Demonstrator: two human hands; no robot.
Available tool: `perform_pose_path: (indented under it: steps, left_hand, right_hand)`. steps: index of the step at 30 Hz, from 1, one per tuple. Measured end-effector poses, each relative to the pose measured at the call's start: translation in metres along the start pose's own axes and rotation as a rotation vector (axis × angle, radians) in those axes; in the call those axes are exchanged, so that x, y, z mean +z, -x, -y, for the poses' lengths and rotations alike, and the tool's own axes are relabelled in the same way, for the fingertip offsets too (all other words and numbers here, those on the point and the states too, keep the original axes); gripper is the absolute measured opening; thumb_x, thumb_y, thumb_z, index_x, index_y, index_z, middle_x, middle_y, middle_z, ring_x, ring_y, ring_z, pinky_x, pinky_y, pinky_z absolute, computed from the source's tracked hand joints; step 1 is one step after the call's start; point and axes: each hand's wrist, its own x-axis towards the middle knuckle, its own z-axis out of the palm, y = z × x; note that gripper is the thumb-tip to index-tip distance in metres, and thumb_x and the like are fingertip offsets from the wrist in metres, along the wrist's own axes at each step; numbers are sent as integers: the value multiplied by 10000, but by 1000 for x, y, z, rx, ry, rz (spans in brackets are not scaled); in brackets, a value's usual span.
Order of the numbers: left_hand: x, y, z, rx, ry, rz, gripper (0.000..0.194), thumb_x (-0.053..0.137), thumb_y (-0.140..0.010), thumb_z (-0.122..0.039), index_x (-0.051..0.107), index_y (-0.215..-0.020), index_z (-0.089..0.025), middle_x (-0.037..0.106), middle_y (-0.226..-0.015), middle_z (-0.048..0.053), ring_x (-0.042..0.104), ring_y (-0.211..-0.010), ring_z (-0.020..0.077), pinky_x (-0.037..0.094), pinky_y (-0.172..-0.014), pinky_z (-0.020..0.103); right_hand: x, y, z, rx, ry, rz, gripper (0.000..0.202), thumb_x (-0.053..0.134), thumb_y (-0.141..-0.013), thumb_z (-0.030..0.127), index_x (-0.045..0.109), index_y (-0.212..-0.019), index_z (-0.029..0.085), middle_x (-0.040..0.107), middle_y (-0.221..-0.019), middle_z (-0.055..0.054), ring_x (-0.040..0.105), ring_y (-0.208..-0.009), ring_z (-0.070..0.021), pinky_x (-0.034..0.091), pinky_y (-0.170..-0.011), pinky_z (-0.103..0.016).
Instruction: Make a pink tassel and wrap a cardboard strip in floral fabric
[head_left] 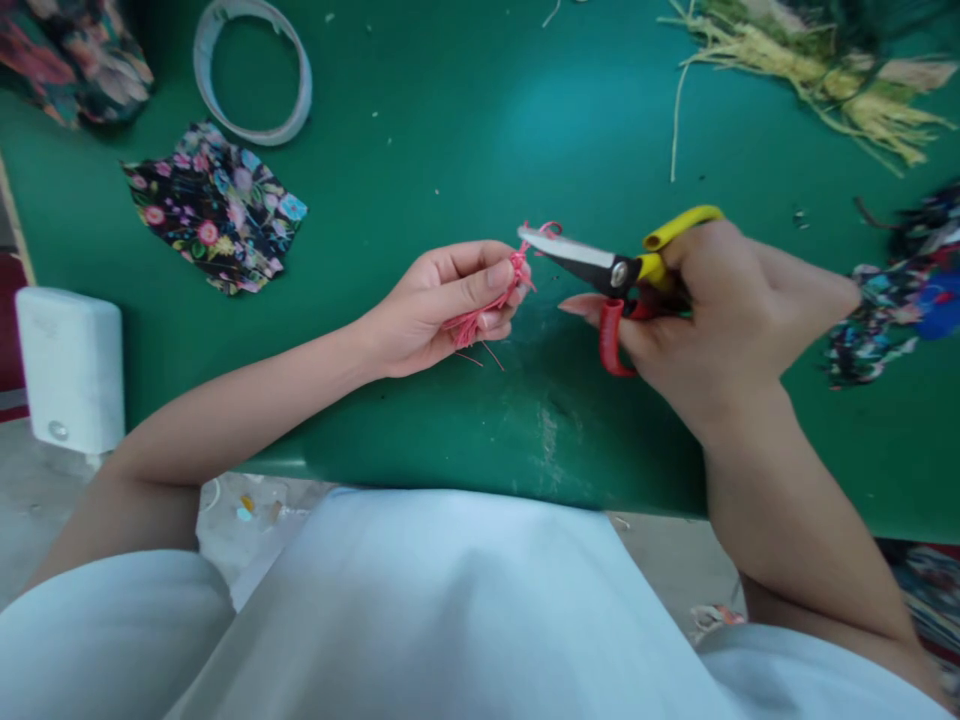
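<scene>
While left hand (450,305) pinches pink tassel (469,322) | right hand (712,310) grips scissors (592,265)

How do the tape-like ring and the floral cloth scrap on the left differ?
Color: the ring is plain and pale; the floral scrap is black with multicolored flowers.
Shape: the ring is a round band with an open center; the floral scrap is a filled, irregular patch.
Edges: the ring's rim is mostly smooth; the floral scrap's edges are jagged.
Shared: both lie on the green tabletop, neither held.
</scene>
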Motion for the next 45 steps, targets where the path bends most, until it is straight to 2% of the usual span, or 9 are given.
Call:
perform_pose_path:
  steps: [4,7,10,13,20,26,34,40,45]
  left_hand:
    - [0,2,0,32,-12,14,245,712,-884,-320,590,-761,-148,540,-677,-66,500,-507,-8,407,-515,128]
    - [-2,2,1,65,-9,25,233,714,-883,-323,589,-779,-156,556,-701,-64,517,-532,3,425,-538,140]
    - [-3,3,2,100,23,35,229,717,-881,-309,587,-771,-155,562,-703,-60,518,-539,10,419,-539,147]
    - [-3,4,3,124,74,57,232,738,-861,-281,588,-742,-150,563,-686,-54,506,-527,17,404,-524,159]
    - [-6,2,8,101,86,117,262,873,-701,-284,659,-732,-137,564,-607,-35,469,-493,35,392,-500,181]
    - [-7,3,11,126,60,185,269,876,-693,-296,682,-711,-111,570,-603,-16,468,-503,32,378,-499,170]
    - [-6,2,11,104,106,112,345,928,-577,-256,674,-777,-136,561,-570,-25,466,-493,57,334,-492,195]
    - [-6,2,10,85,82,149,274,878,-679,-262,667,-792,-128,544,-576,-24,494,-510,60,364,-503,190]
    - [-4,2,9,56,95,121,358,910,-635,-316,635,-771,-132,565,-627,-17,518,-528,64,398,-511,195]
  right_hand:
    - [0,-1,-8,7,-26,-56,573,512,-875,744,402,-766,193,389,-603,63,382,-531,-37,218,-519,-192]
    - [0,-1,-14,28,-50,-41,589,493,-860,778,413,-808,196,440,-636,58,454,-546,-52,295,-525,-196]
    - [3,-1,-17,32,-92,29,651,398,-846,843,436,-917,197,508,-734,12,529,-639,-116,418,-583,-268]
    - [7,-3,-17,4,-60,93,639,379,-858,829,442,-952,199,551,-829,-64,564,-762,-200,459,-665,-364]
    - [6,-10,-4,72,-7,275,354,439,-927,562,512,-873,219,528,-800,-99,535,-819,-260,389,-704,-405]
    - [7,-10,-4,36,1,223,319,499,-899,547,531,-820,240,512,-715,-63,484,-730,-235,343,-642,-371]
    - [8,-10,-4,-19,27,161,339,513,-895,535,567,-775,222,526,-665,-49,426,-660,-194,284,-599,-333]
    - [9,-11,-2,-55,71,166,316,511,-907,471,601,-750,212,556,-615,-42,440,-614,-177,298,-573,-311]
    - [5,-13,-1,-18,52,191,295,520,-910,409,595,-701,215,562,-578,-29,441,-569,-158,270,-533,-294]
